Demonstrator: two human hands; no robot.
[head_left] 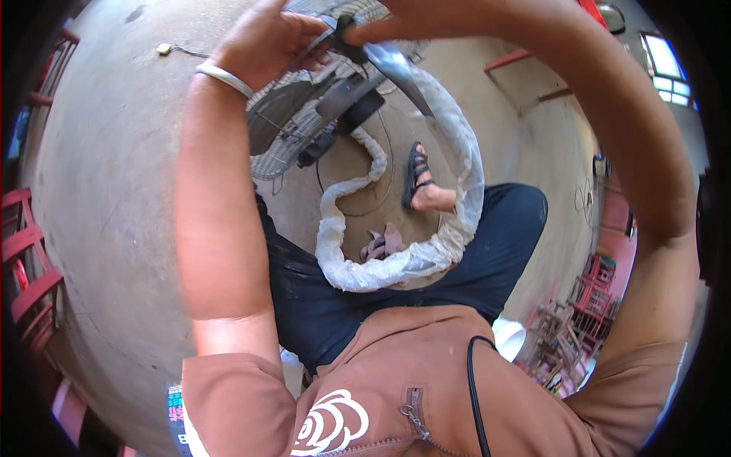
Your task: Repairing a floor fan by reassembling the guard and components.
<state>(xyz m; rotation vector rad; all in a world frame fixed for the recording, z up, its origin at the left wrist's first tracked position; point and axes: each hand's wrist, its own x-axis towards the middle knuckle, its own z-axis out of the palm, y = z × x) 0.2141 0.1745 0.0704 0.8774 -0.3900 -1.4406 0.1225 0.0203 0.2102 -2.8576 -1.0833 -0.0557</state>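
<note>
My left hand (pixel 276 39) is at the top edge with its fingers apart, beside a thin grey strip. Its thumb runs up toward the frame's edge. From the other side, my right hand (pixel 392 21), partly cut off, presses its thumb on a black fitting (pixel 350 36). Below the hands stands a fan (pixel 278 126) with a wire cage and a dark motor. A long roll of wrinkled, whitish clear plastic wrapping (pixel 466 156) hangs from near the fitting, loops over my lap and trails back to the fan. What lies inside it is hidden.
My sandalled foot (pixel 420 179) is right of the fan. A crumpled cloth (pixel 382 242) lies between my legs. Red chairs (pixel 30 266) line the left; stacked reddish furniture (pixel 582 308) and a white bucket (pixel 509 339) are at right. A small plug (pixel 164 49) with cord lies far left.
</note>
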